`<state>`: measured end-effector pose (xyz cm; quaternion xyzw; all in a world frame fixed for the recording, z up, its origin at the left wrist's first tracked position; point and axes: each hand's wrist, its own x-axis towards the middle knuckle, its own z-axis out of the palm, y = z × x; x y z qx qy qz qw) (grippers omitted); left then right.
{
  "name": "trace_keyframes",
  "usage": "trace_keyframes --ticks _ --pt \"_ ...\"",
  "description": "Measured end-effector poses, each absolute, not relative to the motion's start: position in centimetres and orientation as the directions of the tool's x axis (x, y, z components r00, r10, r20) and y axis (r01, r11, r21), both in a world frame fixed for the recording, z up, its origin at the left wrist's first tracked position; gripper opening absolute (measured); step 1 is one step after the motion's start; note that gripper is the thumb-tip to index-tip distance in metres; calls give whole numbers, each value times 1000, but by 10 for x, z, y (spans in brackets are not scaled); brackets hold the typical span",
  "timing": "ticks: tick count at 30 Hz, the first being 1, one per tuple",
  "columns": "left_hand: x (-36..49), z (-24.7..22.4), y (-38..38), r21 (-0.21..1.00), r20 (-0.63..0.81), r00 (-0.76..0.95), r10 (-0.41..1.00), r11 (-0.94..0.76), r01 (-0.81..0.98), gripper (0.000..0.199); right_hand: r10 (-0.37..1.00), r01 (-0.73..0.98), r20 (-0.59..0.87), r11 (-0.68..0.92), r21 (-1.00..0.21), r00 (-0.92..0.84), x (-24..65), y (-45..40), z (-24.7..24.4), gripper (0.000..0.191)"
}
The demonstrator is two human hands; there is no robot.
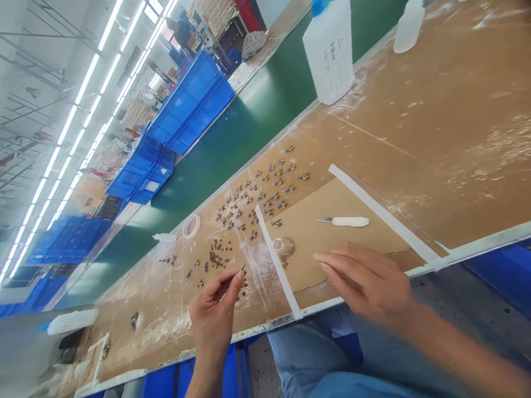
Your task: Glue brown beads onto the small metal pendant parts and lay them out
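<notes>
Between the thumb and forefinger of the left hand (215,309), a small dark piece (243,267) is pinched above the bench (398,127). The right hand (369,282) has its fingers together; its grip cannot be determined. Beyond the left hand lie brown pellets (215,258); beyond the right, a white-handled knife (349,221).

Tabletop (415,138): small parts (274,197), scattered mid-length; pellets (214,257), in front; tape roll (185,227), left of parts; knife (350,221), on cardboard (307,218), right; bottle (329,61), behind knife, far edge. Belt (265,113), beyond tabletop; crates (186,108), beyond belt.
</notes>
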<state>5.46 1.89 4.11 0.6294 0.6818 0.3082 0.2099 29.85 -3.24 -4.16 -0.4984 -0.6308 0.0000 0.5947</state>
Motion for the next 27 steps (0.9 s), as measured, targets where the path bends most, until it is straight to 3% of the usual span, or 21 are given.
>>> trace_keyframes --ticks 9,16,27 --pt "-12 7 -28 695 72 -310 948 175 697 34 625 712 769 479 -514 134 298 -34 -41 25" --pt "-12 4 -27 671 30 -330 944 226 706 31 647 755 759 461 -466 74 299 -34 -41 17" --pt "-11 3 -22 638 23 -330 944 241 731 28 681 754 728 436 -492 82 299 -34 -45 11"
